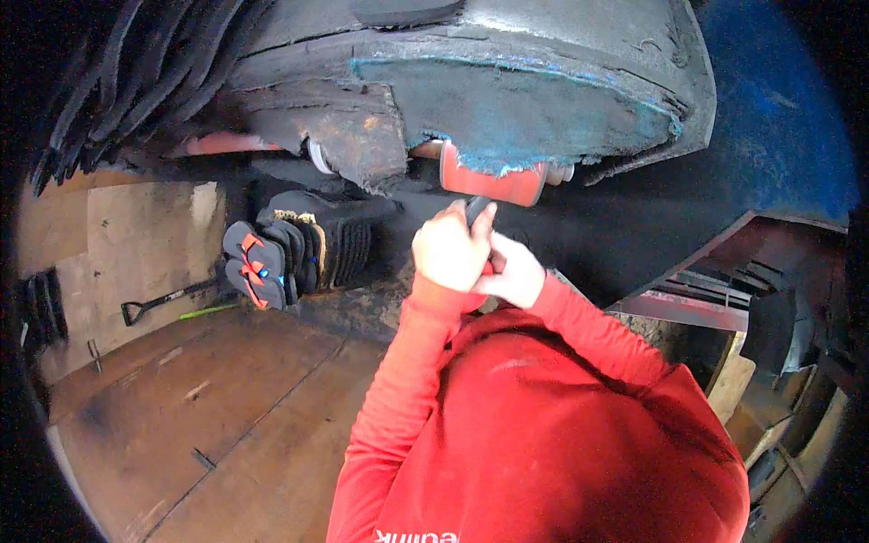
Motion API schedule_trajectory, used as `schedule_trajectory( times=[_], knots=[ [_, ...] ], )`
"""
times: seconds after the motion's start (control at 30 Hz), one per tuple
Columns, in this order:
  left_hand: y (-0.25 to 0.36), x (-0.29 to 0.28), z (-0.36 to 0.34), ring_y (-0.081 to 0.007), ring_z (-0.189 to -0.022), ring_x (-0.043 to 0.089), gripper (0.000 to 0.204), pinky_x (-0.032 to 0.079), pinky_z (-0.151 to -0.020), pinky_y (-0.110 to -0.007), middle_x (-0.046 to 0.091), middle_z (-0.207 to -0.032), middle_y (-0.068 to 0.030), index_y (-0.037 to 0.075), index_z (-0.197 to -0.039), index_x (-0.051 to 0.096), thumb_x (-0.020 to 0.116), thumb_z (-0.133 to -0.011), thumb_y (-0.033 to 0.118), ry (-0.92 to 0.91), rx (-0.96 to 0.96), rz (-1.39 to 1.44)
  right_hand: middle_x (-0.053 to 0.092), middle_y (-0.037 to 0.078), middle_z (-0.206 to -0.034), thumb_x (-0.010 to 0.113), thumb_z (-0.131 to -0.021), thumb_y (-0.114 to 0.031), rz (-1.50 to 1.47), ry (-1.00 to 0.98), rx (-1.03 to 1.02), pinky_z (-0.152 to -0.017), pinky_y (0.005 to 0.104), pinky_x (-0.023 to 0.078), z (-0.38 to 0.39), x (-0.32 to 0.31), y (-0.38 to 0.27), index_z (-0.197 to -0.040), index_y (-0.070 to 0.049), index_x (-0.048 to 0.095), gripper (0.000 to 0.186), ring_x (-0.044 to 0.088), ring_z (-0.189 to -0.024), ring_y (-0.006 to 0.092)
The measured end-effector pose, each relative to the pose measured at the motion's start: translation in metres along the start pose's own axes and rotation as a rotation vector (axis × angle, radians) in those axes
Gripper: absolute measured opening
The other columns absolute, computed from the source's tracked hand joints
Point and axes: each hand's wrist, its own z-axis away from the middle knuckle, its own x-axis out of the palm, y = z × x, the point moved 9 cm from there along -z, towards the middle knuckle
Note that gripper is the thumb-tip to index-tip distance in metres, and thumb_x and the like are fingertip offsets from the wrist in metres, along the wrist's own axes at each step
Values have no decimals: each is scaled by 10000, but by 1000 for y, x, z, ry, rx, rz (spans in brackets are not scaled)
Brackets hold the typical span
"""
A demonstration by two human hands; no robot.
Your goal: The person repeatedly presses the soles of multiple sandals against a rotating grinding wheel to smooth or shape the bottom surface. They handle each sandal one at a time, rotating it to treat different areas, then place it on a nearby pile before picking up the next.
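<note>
My left hand (450,252) is closed around a dark flip-flop (476,208), seen nearly edge-on, with its far end sticking up past the fingers. My right hand (514,271) grips it lower down, close against the left. A bit of red, like the strap, shows between the hands; most of the flip-flop is hidden by them. Just beyond its tip is an orange-red drum (493,179), like a sanding wheel, under a dusty hood (543,109) with a ragged blue-edged cloth flap. Whether tip and drum touch, I cannot tell.
A row of dark flip-flops with red straps (258,262) stands left of my hands. More dark soles (136,72) hang at the upper left. A black-handled tool (149,306) leans by the wooden wall. To the right is a metal frame (697,308) with dark strips inside.
</note>
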Motion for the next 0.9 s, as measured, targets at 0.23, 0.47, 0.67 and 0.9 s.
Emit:
schedule_trajectory(
  times=[0.23,0.47,0.67,0.9],
  knots=[
    [1,-22,25,-274,-889,740,367,559,-793,-324,730,-943,-213,-57,-1100,686,703,-906,253,232,-19,285,614,102,-1254,762,-829,-57,471,-140,-76,-1007,352,473,10,6,-26,-1342,-17,510,573,596,-1111,189],
    [2,-16,12,-356,-751,713,370,547,-665,-401,695,-811,-228,-39,-991,707,691,-893,318,156,-7,76,531,93,-1374,761,-787,20,-109,-125,106,-1107,368,388,5,8,-9,-1437,7,407,741,499,-1268,190],
    [-9,18,8,-289,-858,737,373,565,-748,-349,717,-952,-248,-48,-1164,669,698,-911,224,154,-81,381,525,232,-1374,728,-837,-175,844,-47,-13,-1038,394,466,-4,-23,-36,-1418,-2,441,671,539,-1253,384],
    [-43,-61,83,-213,-1232,567,445,402,-1075,-322,584,-1364,-186,-116,-1342,527,561,-908,-24,109,-36,1153,508,112,-1045,780,-697,-337,1276,-127,-618,-951,507,466,62,88,-120,-1270,-187,654,606,540,-991,300]
  ],
)
